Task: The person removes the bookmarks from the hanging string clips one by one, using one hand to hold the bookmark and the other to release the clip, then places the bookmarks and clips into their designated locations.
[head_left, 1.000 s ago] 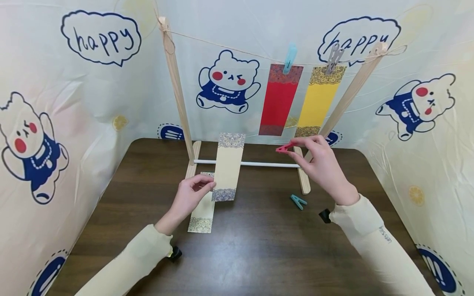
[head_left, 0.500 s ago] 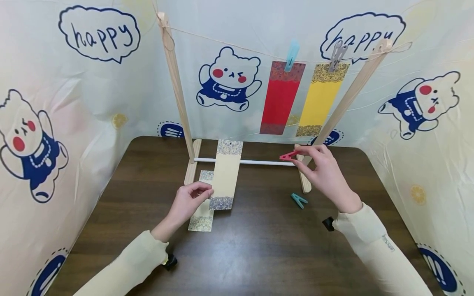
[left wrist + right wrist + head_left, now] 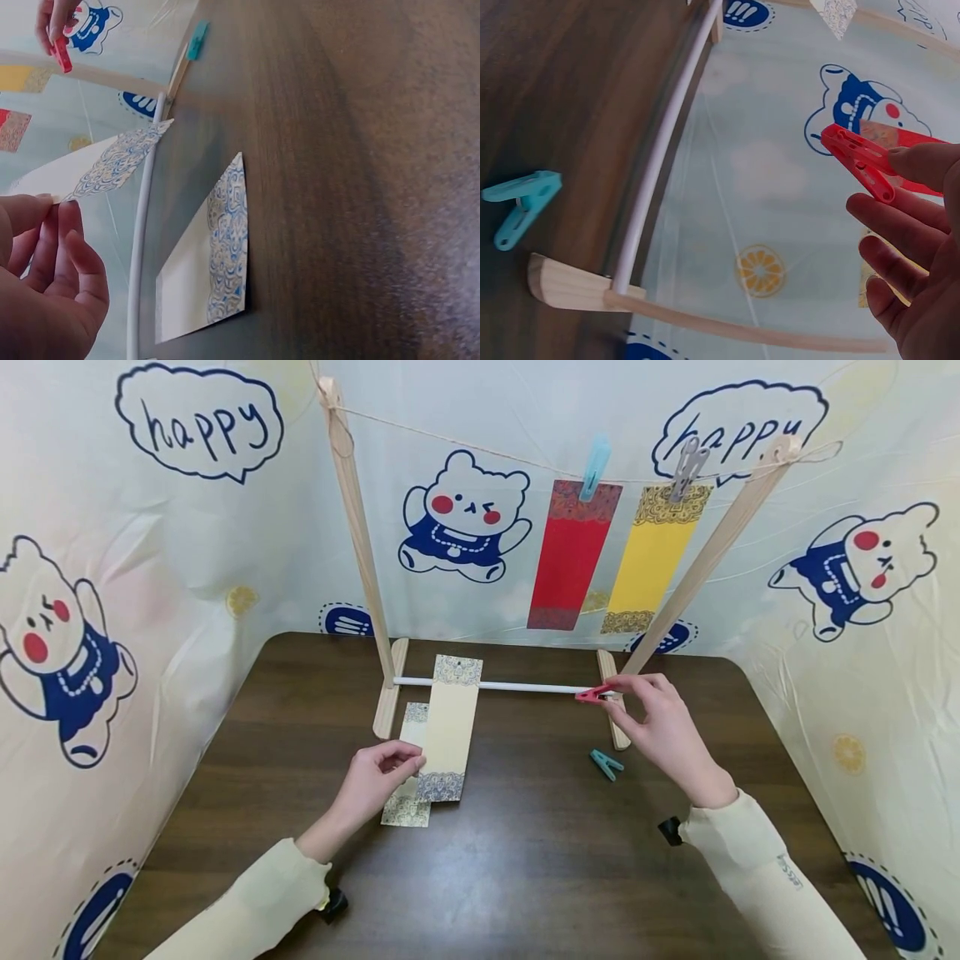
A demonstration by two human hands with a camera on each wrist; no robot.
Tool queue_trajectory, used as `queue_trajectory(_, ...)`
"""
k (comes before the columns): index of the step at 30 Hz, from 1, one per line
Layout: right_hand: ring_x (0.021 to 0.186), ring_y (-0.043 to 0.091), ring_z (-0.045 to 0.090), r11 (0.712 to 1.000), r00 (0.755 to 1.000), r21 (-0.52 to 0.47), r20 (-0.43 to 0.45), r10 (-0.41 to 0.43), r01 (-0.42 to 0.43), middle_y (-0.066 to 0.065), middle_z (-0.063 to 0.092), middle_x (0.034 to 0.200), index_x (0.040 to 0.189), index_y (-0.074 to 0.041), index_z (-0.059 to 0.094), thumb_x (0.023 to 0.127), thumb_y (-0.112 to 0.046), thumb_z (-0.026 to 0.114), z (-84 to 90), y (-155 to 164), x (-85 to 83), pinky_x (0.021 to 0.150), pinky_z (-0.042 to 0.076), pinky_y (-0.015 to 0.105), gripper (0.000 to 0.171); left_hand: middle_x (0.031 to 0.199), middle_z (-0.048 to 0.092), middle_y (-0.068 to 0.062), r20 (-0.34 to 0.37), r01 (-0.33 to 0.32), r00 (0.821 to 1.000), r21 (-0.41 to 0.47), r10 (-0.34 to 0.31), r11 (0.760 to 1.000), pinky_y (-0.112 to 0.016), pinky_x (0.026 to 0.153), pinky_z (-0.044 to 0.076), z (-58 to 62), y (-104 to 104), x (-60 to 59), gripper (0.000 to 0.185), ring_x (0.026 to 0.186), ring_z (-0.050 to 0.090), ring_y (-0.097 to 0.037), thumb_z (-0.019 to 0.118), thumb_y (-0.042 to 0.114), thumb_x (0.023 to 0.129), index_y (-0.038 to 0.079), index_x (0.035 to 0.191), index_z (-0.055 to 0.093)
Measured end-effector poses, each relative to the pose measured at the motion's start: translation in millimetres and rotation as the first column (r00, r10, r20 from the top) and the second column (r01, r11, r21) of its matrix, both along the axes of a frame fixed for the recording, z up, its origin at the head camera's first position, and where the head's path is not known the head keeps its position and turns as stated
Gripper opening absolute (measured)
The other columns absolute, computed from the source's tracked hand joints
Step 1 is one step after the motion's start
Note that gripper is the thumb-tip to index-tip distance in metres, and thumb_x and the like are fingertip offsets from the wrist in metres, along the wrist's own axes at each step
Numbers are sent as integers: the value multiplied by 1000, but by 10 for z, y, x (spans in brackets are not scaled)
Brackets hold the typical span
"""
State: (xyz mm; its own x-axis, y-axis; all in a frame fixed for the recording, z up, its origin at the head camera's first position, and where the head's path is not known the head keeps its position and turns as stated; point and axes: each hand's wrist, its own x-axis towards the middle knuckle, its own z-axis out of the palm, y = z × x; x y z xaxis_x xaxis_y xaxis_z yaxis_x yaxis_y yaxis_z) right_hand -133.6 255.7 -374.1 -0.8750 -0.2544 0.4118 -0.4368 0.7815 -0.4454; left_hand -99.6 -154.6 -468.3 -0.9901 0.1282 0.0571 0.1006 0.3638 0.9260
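Observation:
My left hand (image 3: pixel 377 783) pinches the left edge of a cream bookmark (image 3: pixel 450 722) with patterned blue-grey ends and a small hole near its top. In the left wrist view the bookmark (image 3: pixel 112 165) hangs above the table from thumb and fingertips. A second patterned bookmark (image 3: pixel 408 814) lies on the table, partly covered by the held one in the head view. My right hand (image 3: pixel 667 735) holds a red clothespin (image 3: pixel 592 694) between thumb and fingers, near the rack's right foot. In the right wrist view the clothespin (image 3: pixel 859 161) has its tail ends at the fingers.
A wooden rack (image 3: pixel 352 527) carries a string (image 3: pixel 450 442). From it hang a red bookmark (image 3: pixel 573 560) under a light blue clothespin (image 3: pixel 595 468) and a yellow bookmark (image 3: pixel 652 560) under a grey clothespin (image 3: pixel 686 468). A white rod (image 3: pixel 525 687) joins the feet. A teal clothespin (image 3: pixel 606 765) lies on the table.
Both hands have moved down in the head view, the left also a little left with the cream bookmark, the right slightly right with the red clothespin. The hanging bookmarks stay in place.

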Motion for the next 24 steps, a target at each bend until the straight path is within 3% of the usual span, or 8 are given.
queue_trajectory(8,105,32,55,1000,999,11,46,-17,16,17,74,114,124,-3,68,92,-13,80,-150,62,50,81,47,50,36,94,77,-13,54,-7,999,27,6,1000,-24,67,54,-40,-34,30,15,78,70,-24,76,11,96,-1,107,77)
queue_trajectory(16,105,32,55,998,989,44,139,-59,53,18,73,118,128,-4,66,93,-14,79,-333,126,134,79,46,48,38,98,77,-17,132,-14,991,64,5,998,-25,71,57,-65,-104,55,18,80,71,-7,74,9,97,-5,109,75)
queue_trajectory(24,100,32,56,995,982,72,172,-81,69,18,73,114,125,-3,67,94,-14,78,-500,178,196,77,45,46,35,96,77,-16,169,2,986,73,-15,997,-30,71,58,-105,-163,50,21,78,72,-14,74,9,97,-7,110,73)
